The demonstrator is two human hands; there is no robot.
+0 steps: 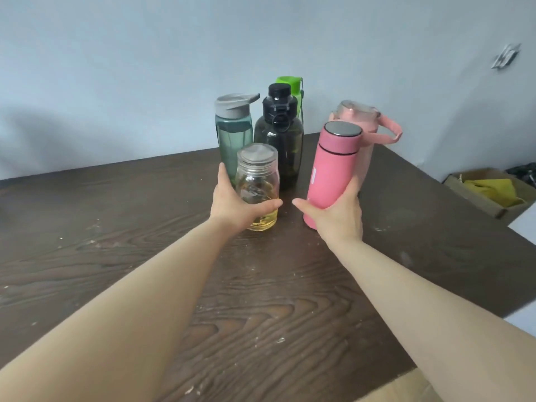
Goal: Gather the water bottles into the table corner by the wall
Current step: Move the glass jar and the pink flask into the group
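Several bottles stand together at the far corner of the dark wooden table (116, 227), close to the wall. My left hand (235, 203) is wrapped around a clear yellowish bottle with a grey lid (258, 175). My right hand (339, 216) grips a pink flask with a silver top (330, 166), which leans slightly to the right. Behind them stand a teal bottle with a grey cap (232, 132), a dark smoky bottle with a black cap (280, 134), a green-capped bottle (291, 85) mostly hidden, and a pale pink bottle with a handle (365, 123).
The pale wall runs behind the table and turns at the right. An open cardboard box (493, 192) with yellow cloth sits on the floor beyond the table's right edge. Another cardboard piece (406, 387) lies at the near edge.
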